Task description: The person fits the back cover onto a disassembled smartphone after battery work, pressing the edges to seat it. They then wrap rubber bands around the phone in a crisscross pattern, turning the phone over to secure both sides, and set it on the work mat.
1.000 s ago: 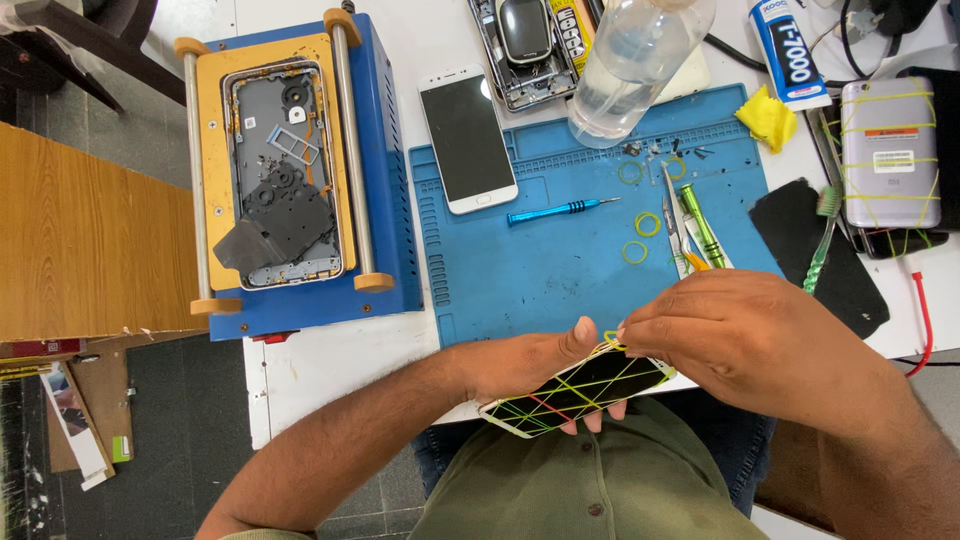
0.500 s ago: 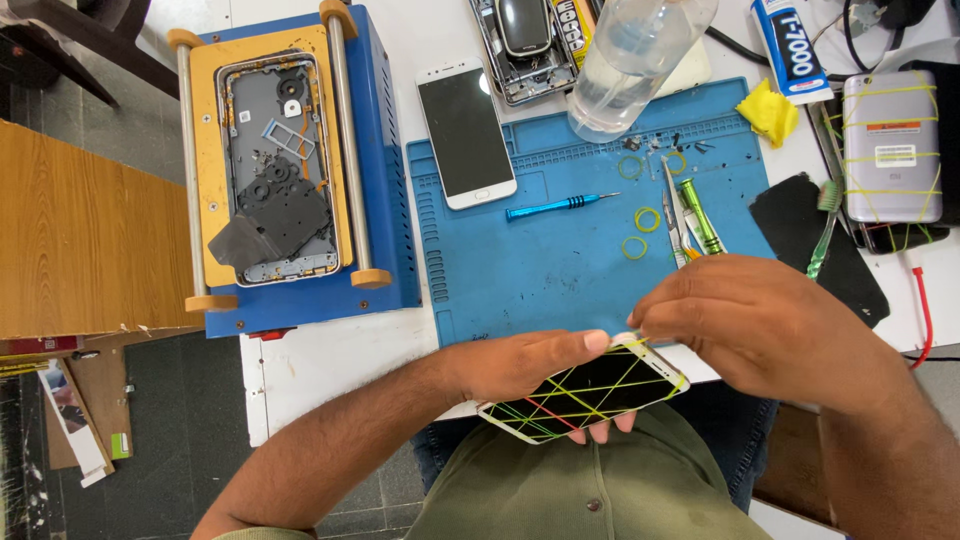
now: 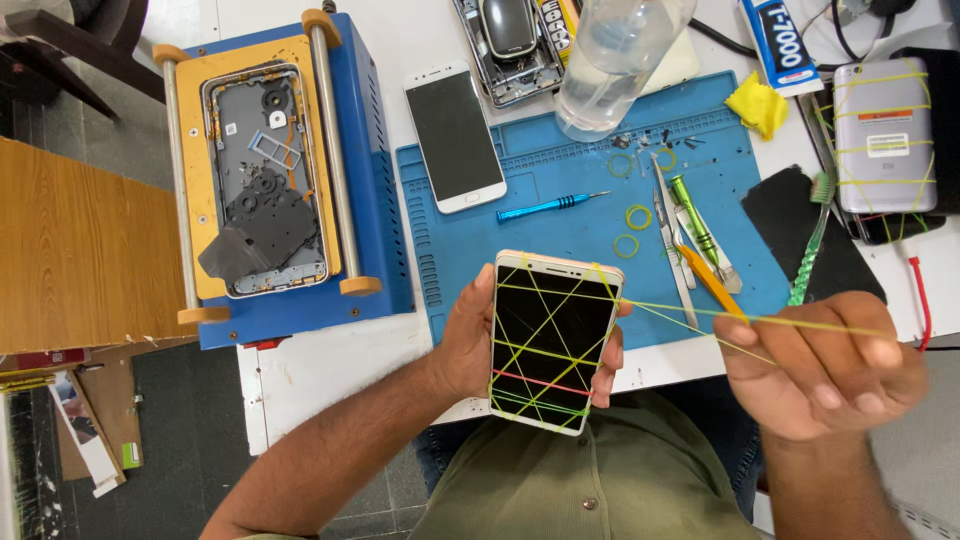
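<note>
Left hand grips phone by its edges above the bench. Right hand pinches a stretched rubber band. Glass is slick and fragile; hold the edges.

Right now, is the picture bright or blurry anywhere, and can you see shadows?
In the head view the light is bright and even, with only soft shadows. The phone in the left hand looks sharp, its dark screen free of strong glare. The right hand pulling the rubber band is slightly soft. The white table looks a little washed out.
</note>
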The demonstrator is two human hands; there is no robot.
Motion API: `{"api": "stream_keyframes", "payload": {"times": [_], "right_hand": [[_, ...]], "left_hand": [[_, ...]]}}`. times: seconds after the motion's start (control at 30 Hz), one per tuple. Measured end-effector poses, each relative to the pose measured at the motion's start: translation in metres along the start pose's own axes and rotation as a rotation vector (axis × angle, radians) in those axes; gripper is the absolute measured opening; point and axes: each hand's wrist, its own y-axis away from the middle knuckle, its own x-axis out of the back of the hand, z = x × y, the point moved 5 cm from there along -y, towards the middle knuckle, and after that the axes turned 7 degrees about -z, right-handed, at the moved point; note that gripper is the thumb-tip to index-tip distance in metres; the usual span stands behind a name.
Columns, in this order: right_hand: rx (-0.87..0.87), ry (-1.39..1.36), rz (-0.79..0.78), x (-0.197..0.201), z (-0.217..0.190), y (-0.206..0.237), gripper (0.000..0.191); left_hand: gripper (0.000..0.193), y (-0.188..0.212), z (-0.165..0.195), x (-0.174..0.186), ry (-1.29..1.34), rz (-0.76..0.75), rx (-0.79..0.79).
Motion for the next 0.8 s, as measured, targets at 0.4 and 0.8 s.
{"api": "stream_keyframes", "payload": {"times": [0.4, 0.8], "right_hand": [[-0.258, 0.436, 0.395, 0.002, 0.06, -0.042, 0.106], [-0.944, 1.572, 0.15, -0.029, 0.069, -0.078, 0.026]], "left_hand": [[0.107, 0.0, 0.005, -0.006, -0.455, 0.168, -0.033], [0.078, -0.001, -0.003, 0.007, -0.724, 0.306, 0.647]]}}
